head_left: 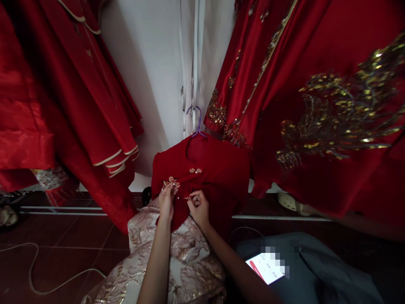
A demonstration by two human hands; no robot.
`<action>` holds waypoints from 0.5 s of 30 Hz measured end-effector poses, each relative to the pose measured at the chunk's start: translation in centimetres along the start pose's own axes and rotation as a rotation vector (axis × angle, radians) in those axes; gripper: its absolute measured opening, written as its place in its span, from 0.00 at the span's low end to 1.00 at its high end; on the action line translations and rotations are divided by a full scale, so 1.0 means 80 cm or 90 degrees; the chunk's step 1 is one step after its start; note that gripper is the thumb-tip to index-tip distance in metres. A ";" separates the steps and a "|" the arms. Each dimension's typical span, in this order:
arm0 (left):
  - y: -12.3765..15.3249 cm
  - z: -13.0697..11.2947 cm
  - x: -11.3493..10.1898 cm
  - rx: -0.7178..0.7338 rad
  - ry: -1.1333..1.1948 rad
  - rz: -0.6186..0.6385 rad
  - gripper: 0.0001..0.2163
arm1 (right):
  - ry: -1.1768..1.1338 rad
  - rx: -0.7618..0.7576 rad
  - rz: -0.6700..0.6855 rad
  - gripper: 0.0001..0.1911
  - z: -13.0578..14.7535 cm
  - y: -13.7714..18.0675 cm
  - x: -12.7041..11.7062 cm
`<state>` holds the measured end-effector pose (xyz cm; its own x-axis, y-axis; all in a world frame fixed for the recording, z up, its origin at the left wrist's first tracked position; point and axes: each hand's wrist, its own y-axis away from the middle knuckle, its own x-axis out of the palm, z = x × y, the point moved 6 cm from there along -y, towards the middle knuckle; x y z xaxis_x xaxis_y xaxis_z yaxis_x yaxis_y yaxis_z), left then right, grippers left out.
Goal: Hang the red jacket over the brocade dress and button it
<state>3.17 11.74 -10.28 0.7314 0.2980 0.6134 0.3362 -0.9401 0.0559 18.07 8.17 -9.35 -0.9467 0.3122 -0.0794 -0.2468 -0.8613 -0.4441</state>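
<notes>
A red sleeveless top [226, 169] hangs in front of me on a purple hanger [199, 122]. Beaded gold and pearl ornaments run down its front, one small beaded piece [195, 171] lying below the neckline. My left hand [166, 202] is closed on the top's cloth, its fingertips against a larger beaded ornament [172, 182]. Just to the right, my right hand [199, 209] pinches at a small beaded fastening [186, 198] on the front, its other fingers curled. My fingertips partly hide that fastening. Pale patterned fabric with gold sheen [186, 240] lies beneath my wrists.
Red garments with cream trim [107, 126] hang at the left. At the right hangs a red garment with gold sequins [341, 109]. A lit phone [267, 268] rests on dark grey cloth [329, 261]. A pale cable [34, 283] crosses the tiled floor near a metal rail [63, 210].
</notes>
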 end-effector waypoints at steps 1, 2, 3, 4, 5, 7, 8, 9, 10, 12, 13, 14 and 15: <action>0.002 0.001 -0.002 -0.002 0.009 0.012 0.14 | 0.001 0.000 0.002 0.06 0.000 0.000 0.000; 0.003 0.002 -0.003 -0.005 0.011 0.021 0.14 | 0.002 0.002 0.004 0.06 0.000 0.000 0.001; 0.004 0.002 -0.004 -0.007 0.007 0.028 0.14 | 0.002 0.004 0.006 0.06 -0.001 0.000 0.001; 0.004 0.003 -0.005 -0.008 -0.002 0.033 0.14 | 0.001 0.006 0.009 0.06 -0.002 0.000 0.002; 0.004 0.003 -0.004 -0.006 -0.012 0.037 0.15 | 0.000 0.008 0.011 0.06 -0.003 0.000 0.002; 0.004 0.003 -0.004 0.001 -0.032 0.041 0.16 | -0.002 0.008 0.011 0.06 -0.005 0.000 0.002; 0.003 0.004 -0.003 0.005 -0.039 0.040 0.15 | -0.001 0.007 0.011 0.06 -0.006 0.000 0.002; 0.003 0.004 -0.003 0.011 -0.046 0.037 0.15 | 0.001 0.005 0.011 0.06 -0.006 0.000 0.002; 0.002 0.004 -0.004 0.016 -0.052 0.034 0.15 | 0.003 0.004 0.011 0.06 -0.006 -0.001 0.002; 0.002 0.005 -0.005 0.027 -0.063 0.022 0.15 | 0.005 0.004 0.013 0.06 -0.006 -0.001 0.002; 0.002 0.005 -0.006 0.031 -0.068 0.016 0.14 | 0.005 0.005 0.014 0.06 -0.006 -0.001 0.002; 0.001 0.006 -0.007 0.034 -0.074 0.010 0.14 | 0.005 0.007 0.016 0.06 -0.006 -0.001 0.002; 0.001 0.006 -0.008 0.038 -0.079 0.004 0.14 | 0.004 0.009 0.018 0.06 -0.006 0.000 0.002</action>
<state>3.00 11.53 -11.04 0.8002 0.3138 0.5112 0.3633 -0.9317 0.0032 18.02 8.42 -9.74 -0.9521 0.2898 -0.0978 -0.2223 -0.8753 -0.4295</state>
